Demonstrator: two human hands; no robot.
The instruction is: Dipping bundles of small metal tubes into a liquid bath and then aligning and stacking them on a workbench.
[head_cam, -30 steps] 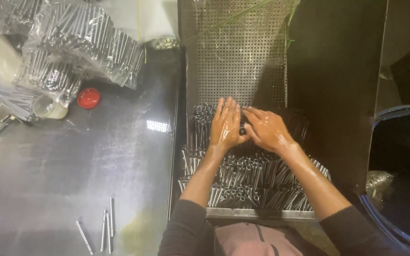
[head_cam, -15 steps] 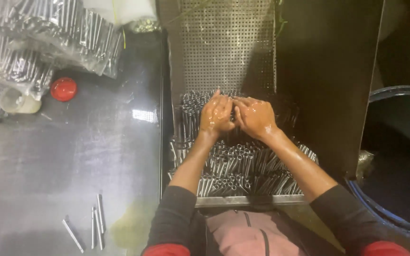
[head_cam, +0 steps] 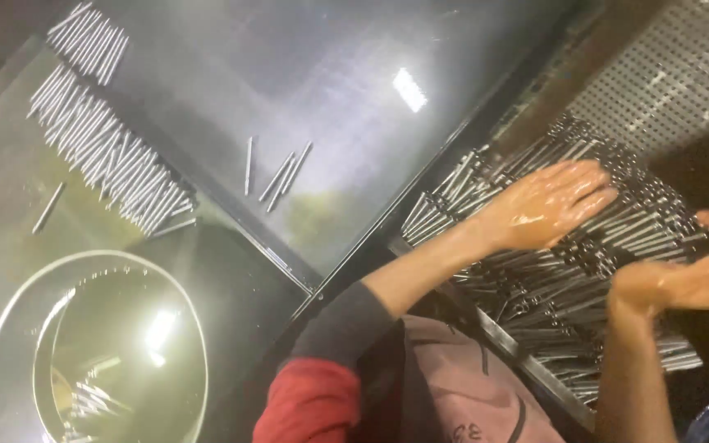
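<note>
A heap of thin metal rods point(head_cam: 568, 271) lies in a perforated metal tray point(head_cam: 666, 82) at the right. My left hand point(head_cam: 547, 205), wet and shiny, lies flat on top of the rods with its fingers spread. My right hand point(head_cam: 699, 275), also wet, hovers palm-up just above the rods near the right edge and holds nothing that I can see.
A dark steel table point(head_cam: 305, 90) carries three loose rods point(head_cam: 276, 168) and a long row of rods point(head_cam: 108, 156) at the left. A round metal bowl point(head_cam: 96, 353) with liquid stands at the lower left.
The view has swung left and tilted, bringing the bowl and rows of rods into sight. My hands, pressed together over the rods before, have come apart; the left lies flat on the heap.
</note>
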